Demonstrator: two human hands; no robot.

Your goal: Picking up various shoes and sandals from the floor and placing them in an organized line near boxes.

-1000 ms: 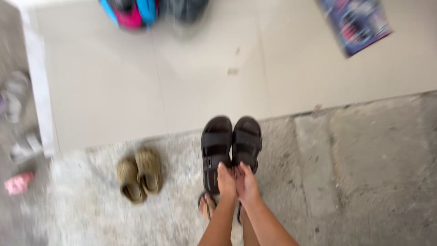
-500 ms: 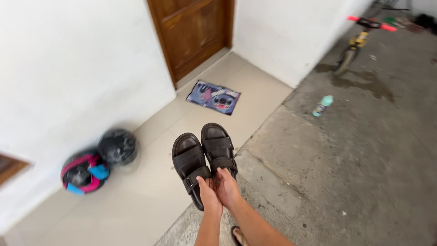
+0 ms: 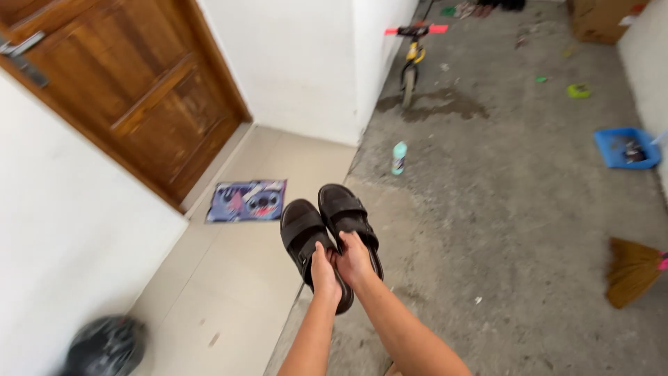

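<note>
I hold a pair of dark brown strapped sandals side by side in the air in front of me. My left hand [image 3: 325,273] grips the heel of the left sandal [image 3: 304,232]. My right hand [image 3: 353,259] grips the heel of the right sandal [image 3: 345,209]. Both hands touch each other at the heels, and the toes of the sandals point away from me, above the line where pale floor tiles meet rough concrete.
A wooden door [image 3: 125,90] stands at the upper left with a printed mat [image 3: 247,200] before it. A dark helmet [image 3: 104,346] lies at the lower left. On the concrete are a small bottle [image 3: 399,157], a child's bike [image 3: 412,59], a blue dustpan [image 3: 625,147] and a broom [image 3: 633,270].
My view has swung from the floor up and to the right toward the door and yard. The sandals stayed lifted in both hands; the tan slippers and coloured helmet left view.
</note>
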